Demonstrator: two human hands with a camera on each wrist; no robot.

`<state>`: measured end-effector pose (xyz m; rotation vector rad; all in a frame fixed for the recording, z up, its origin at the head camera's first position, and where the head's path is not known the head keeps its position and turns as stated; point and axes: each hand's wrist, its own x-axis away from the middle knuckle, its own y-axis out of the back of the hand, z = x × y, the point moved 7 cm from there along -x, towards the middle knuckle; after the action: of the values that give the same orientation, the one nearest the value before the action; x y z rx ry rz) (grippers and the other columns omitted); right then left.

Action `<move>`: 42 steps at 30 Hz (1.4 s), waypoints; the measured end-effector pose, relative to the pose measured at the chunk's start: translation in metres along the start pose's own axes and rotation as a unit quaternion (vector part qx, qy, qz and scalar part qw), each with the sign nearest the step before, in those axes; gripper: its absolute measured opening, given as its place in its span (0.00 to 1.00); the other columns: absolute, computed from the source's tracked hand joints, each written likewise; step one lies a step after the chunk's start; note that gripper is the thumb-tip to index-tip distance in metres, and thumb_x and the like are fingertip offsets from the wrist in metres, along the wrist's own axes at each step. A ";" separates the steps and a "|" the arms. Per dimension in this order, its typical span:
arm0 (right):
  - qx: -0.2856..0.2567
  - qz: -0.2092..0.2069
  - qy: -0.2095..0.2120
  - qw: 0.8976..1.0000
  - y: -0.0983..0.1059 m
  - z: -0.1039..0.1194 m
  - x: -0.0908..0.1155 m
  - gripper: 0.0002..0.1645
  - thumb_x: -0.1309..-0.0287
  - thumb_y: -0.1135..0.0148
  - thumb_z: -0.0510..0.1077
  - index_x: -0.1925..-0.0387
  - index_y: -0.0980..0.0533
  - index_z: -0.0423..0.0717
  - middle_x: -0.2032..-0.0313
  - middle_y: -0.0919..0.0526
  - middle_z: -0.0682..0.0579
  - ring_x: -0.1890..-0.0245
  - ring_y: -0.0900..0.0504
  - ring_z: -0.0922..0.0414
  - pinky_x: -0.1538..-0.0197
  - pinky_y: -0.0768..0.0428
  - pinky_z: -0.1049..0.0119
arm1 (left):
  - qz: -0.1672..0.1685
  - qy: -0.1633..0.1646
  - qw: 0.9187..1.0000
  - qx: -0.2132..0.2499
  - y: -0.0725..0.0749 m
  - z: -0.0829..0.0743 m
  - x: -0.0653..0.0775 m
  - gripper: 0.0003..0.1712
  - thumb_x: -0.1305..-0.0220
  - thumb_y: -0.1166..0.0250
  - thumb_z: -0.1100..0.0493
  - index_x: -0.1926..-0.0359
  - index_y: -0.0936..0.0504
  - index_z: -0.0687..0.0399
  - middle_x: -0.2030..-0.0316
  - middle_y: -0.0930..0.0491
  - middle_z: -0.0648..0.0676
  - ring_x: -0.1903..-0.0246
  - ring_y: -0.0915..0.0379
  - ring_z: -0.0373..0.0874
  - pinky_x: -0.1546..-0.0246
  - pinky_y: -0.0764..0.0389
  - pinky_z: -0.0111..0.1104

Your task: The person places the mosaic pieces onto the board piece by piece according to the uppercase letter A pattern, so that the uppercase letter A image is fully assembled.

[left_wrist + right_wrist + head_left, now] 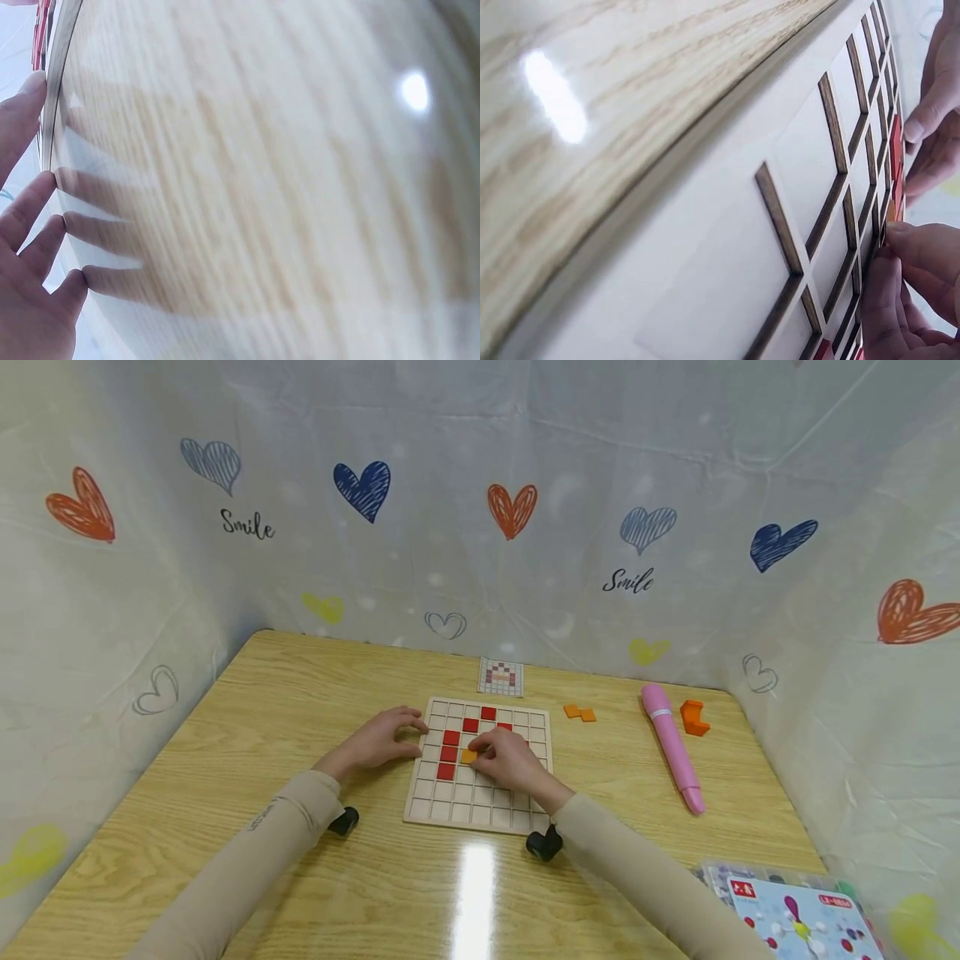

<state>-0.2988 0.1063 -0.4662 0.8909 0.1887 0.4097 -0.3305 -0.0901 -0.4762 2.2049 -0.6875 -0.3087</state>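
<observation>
A wooden grid board lies on the table with several red square tiles set in its cells. My right hand is over the middle of the board and pinches an orange square tile between thumb and fingers. That tile is at a cell just right of the red column; in the right wrist view the fingertips are right at the grid. At the board's left edge is my left hand, fingers spread, thumb and fingertips at the rim. My right hand hides part of the board's right side.
Behind the board lies a small printed pattern card. Two loose orange tiles are to its right. Further right are a pink pen-shaped object and an orange angled piece. A box with a molecule picture fills the front right corner.
</observation>
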 end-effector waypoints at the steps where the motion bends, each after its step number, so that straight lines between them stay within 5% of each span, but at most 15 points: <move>1: 0.005 -0.001 0.003 1.000 0.000 0.001 -0.001 0.14 0.42 0.34 0.37 0.54 0.17 0.42 0.57 0.17 0.49 0.60 0.19 0.57 0.55 0.19 0.64 | 0.000 0.000 1.000 -0.001 0.000 0.000 0.000 0.20 0.37 0.32 0.58 0.45 0.20 0.59 0.32 0.37 0.67 0.30 0.49 0.65 0.30 0.48 0.56; 26: 0.007 -0.017 0.019 1.000 -0.001 0.006 -0.002 0.12 0.42 0.32 0.38 0.57 0.17 0.39 0.61 0.18 0.48 0.63 0.20 0.56 0.58 0.20 0.64 | -0.003 0.003 1.000 -0.003 0.000 0.001 -0.001 0.20 0.37 0.32 0.57 0.45 0.20 0.58 0.32 0.36 0.67 0.29 0.51 0.66 0.29 0.49 0.56; 42: -0.120 -0.101 -0.066 0.985 0.025 -0.023 0.045 0.17 0.37 0.35 0.43 0.47 0.20 0.44 0.54 0.20 0.50 0.56 0.18 0.55 0.51 0.18 0.58 | 0.001 0.013 1.000 -0.005 -0.001 0.001 0.000 0.20 0.37 0.32 0.58 0.45 0.20 0.58 0.32 0.37 0.66 0.29 0.53 0.65 0.29 0.50 0.56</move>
<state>-0.2727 0.1555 -0.4605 0.6508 0.1035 0.1797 -0.3306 -0.0905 -0.4780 2.1940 -0.6726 -0.2819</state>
